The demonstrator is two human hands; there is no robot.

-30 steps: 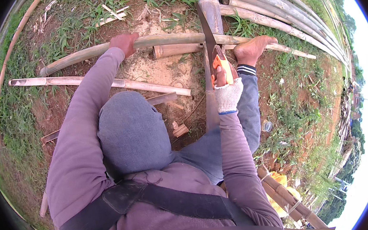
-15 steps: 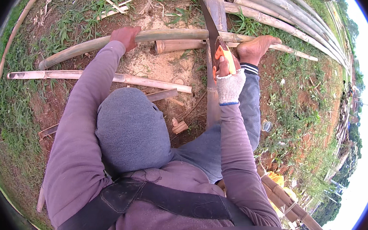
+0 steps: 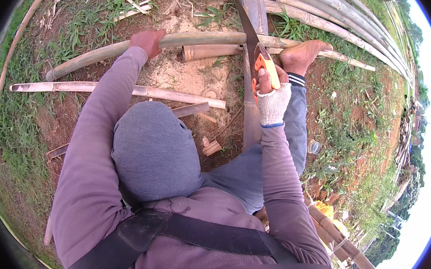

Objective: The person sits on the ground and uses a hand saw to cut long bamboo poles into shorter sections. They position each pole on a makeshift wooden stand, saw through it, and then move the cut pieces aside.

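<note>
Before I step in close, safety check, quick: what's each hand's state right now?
Left hand: closed over the bamboo pole.
Right hand: closed, holding the orange-handled handsaw.

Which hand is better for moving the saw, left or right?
Probably the right hand: it grips the saw, which crosses the bamboo pole. The left hand is away from the saw, holding the pole farther left.

A curved, greenish-tan bamboo pole is lying crosswise in the frame's upper half; an orange-handled saw is slanting across it, upper centre-right, dark blade pointing upward.
</note>
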